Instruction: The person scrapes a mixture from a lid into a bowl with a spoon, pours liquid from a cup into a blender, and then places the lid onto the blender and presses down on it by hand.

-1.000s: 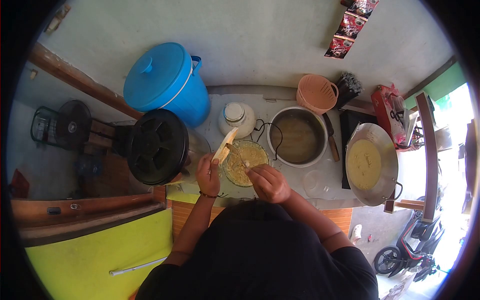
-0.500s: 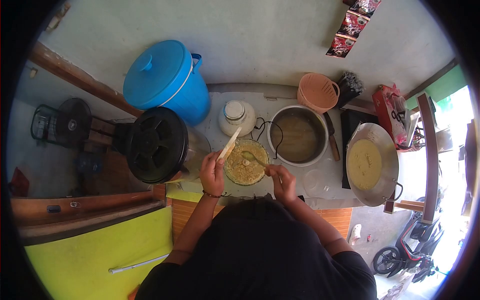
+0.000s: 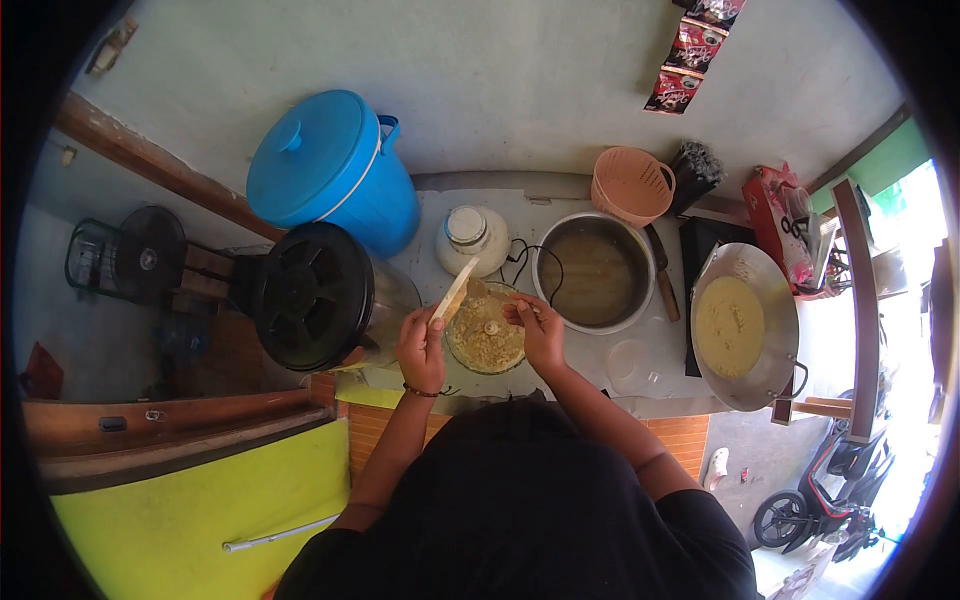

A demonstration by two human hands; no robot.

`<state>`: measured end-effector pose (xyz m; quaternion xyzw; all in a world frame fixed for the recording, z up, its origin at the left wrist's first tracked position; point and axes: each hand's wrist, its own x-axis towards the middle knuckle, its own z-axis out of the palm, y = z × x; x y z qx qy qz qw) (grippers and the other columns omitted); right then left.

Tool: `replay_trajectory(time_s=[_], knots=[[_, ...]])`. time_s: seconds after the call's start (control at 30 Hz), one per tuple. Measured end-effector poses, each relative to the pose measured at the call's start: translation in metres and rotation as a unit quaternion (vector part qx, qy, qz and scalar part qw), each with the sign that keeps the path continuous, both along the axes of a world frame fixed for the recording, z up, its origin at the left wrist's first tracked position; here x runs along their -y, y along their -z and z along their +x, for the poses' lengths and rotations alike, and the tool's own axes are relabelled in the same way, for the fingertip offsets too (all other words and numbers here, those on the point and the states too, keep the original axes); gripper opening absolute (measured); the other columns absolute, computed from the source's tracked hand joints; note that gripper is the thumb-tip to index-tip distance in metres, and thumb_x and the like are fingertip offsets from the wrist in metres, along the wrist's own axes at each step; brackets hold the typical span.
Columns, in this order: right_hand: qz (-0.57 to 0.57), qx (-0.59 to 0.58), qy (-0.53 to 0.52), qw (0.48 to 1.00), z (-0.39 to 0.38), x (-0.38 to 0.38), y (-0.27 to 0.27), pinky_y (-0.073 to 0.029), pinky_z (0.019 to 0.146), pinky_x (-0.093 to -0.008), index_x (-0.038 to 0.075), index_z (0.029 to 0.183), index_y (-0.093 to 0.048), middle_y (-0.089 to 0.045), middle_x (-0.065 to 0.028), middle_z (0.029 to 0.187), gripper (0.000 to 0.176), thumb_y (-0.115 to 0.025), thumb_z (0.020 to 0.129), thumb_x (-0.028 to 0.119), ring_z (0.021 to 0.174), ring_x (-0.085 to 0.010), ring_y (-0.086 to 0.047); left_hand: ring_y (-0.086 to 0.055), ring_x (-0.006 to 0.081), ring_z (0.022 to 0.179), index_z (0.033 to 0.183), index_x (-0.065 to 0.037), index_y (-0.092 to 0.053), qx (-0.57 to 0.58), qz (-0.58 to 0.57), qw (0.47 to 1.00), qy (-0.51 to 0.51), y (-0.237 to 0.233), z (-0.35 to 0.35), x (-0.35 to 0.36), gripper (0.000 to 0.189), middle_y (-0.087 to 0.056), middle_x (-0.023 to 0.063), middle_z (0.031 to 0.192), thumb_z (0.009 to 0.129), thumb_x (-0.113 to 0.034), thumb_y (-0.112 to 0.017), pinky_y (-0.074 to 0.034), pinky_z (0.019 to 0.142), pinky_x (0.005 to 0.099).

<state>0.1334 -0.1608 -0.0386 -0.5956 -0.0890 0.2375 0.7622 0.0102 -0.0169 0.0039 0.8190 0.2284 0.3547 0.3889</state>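
Observation:
My left hand (image 3: 420, 345) grips a pale flat slab (image 3: 454, 290), held tilted at the left rim of a clear round bowl (image 3: 483, 340) full of yellow crumbly mash. A spoon (image 3: 500, 300) is in my right hand (image 3: 540, 328), and its tip reaches to the slab's upper end above the bowl. Both hands are over the bowl on the grey counter (image 3: 655, 345).
A blue lidded bucket (image 3: 335, 170) and a black-lidded pot (image 3: 315, 295) stand at left. Behind the bowl are a white jar (image 3: 472, 237), a steel pot of liquid (image 3: 592, 270) and a peach basket (image 3: 630, 185). A wok with yellow batter (image 3: 740, 325) is at right.
My right hand has lifted the spoon from the mash and moved it up and left to the slab. My left hand has stayed at the bowl's left rim.

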Motion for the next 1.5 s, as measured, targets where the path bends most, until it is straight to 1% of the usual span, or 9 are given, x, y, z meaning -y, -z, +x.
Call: replay_trajectory(time_s=[0.17, 0.47, 0.57, 0.67, 0.77, 0.97, 1.07, 1.37, 1.5], knots=[[0.011, 0.011, -0.015, 1.0, 0.006, 0.002, -0.006, -0.053, 0.075, -0.029, -0.008, 0.109, -0.059, -0.066, -0.0121, 0.088, 0.025, -0.049, 0.097, 0.011, 0.081, -0.0158, -0.063, -0.061, 0.0237, 0.082, 0.111, -0.003, -0.066, -0.001, 0.006, 1.0, -0.001, -0.001, -0.001, 0.002, 0.03, -0.062, 0.0152, 0.099, 0.095, -0.025, -0.053, -0.048, 0.071, 0.0323], [-0.005, 0.094, 0.007, 0.996, 0.006, 0.014, -0.033, -0.053, 0.077, -0.0289, -0.009, 0.109, -0.058, -0.066, -0.0134, 0.09, 0.023, -0.048, 0.097, 0.007, 0.081, -0.0159, -0.064, -0.061, 0.0245, 0.082, 0.112, -0.002, -0.065, -0.001, 0.013, 1.0, 0.006, 0.001, -0.001, 0.001, 0.029, -0.062, 0.0158, 0.098, 0.095, -0.023, -0.054, -0.048, 0.07, 0.0327], [-0.014, 0.053, 0.041, 0.998, 0.003, 0.012, -0.028, -0.053, 0.074, -0.0285, -0.008, 0.107, -0.059, -0.066, -0.0124, 0.084, 0.022, -0.049, 0.097, 0.009, 0.077, -0.0156, -0.064, -0.061, 0.0251, 0.082, 0.111, -0.001, -0.065, -0.014, 0.008, 1.0, 0.008, 0.0, 0.0, 0.003, 0.03, -0.062, 0.0161, 0.098, 0.095, -0.023, -0.054, -0.048, 0.07, 0.033], [-0.015, -0.005, 0.023, 1.0, 0.002, 0.008, -0.017, -0.053, 0.073, -0.0288, -0.008, 0.106, -0.059, -0.066, -0.0122, 0.084, 0.022, -0.049, 0.097, 0.009, 0.077, -0.0158, -0.064, -0.061, 0.0253, 0.083, 0.111, -0.001, -0.066, -0.019, 0.012, 1.0, 0.01, -0.001, 0.0, 0.002, 0.03, -0.062, 0.0165, 0.098, 0.094, -0.023, -0.054, -0.048, 0.07, 0.033], [0.025, -0.013, 0.026, 0.999, 0.002, 0.002, -0.012, -0.054, 0.073, -0.029, -0.008, 0.107, -0.059, -0.066, -0.012, 0.083, 0.022, -0.049, 0.097, 0.01, 0.077, -0.0161, -0.064, -0.061, 0.025, 0.082, 0.111, -0.001, -0.066, -0.008, 0.005, 1.0, 0.013, 0.001, 0.0, 0.0, 0.03, -0.061, 0.0168, 0.098, 0.094, -0.023, -0.054, -0.048, 0.07, 0.0328], [0.003, 0.016, 0.02, 1.0, 0.008, 0.009, -0.026, -0.054, 0.072, -0.0289, -0.008, 0.106, -0.058, -0.066, -0.0127, 0.084, 0.022, -0.049, 0.097, 0.01, 0.077, -0.0161, -0.064, -0.061, 0.0256, 0.082, 0.111, 0.0, -0.065, -0.007, -0.001, 1.0, 0.014, -0.003, -0.002, 0.0, 0.03, -0.061, 0.0168, 0.099, 0.094, -0.023, -0.054, -0.048, 0.07, 0.033], [0.009, -0.012, 0.013, 1.0, 0.008, 0.011, -0.028, -0.054, 0.072, -0.029, -0.008, 0.106, -0.058, -0.066, -0.0132, 0.085, 0.023, -0.049, 0.097, 0.01, 0.076, -0.0161, -0.064, -0.061, 0.0252, 0.082, 0.111, 0.0, -0.065, -0.007, 0.002, 1.0, 0.012, 0.006, -0.002, -0.002, 0.029, -0.061, 0.0166, 0.098, 0.094, -0.022, -0.054, -0.048, 0.07, 0.0328], [-0.006, 0.09, -0.002, 0.996, 0.001, 0.017, -0.044, -0.053, 0.076, -0.0294, -0.009, 0.108, -0.058, -0.067, -0.014, 0.088, 0.023, -0.048, 0.097, 0.009, 0.08, -0.0166, -0.065, -0.061, 0.0241, 0.081, 0.111, 0.0, -0.065, -0.001, 0.011, 1.0, 0.009, 0.001, -0.001, -0.003, 0.028, -0.062, 0.0162, 0.097, 0.094, -0.021, -0.054, -0.048, 0.07, 0.0323], [0.004, 0.105, 0.007, 0.994, -0.004, 0.021, -0.049, -0.053, 0.074, -0.0292, -0.009, 0.106, -0.06, -0.068, -0.0136, 0.086, 0.022, -0.048, 0.097, 0.007, 0.079, -0.0161, -0.065, -0.06, 0.0236, 0.08, 0.111, 0.0, -0.065, 0.002, 0.007, 1.0, 0.013, 0.004, -0.001, -0.002, 0.029, -0.061, 0.0162, 0.096, 0.094, -0.021, -0.055, -0.048, 0.069, 0.0319]])
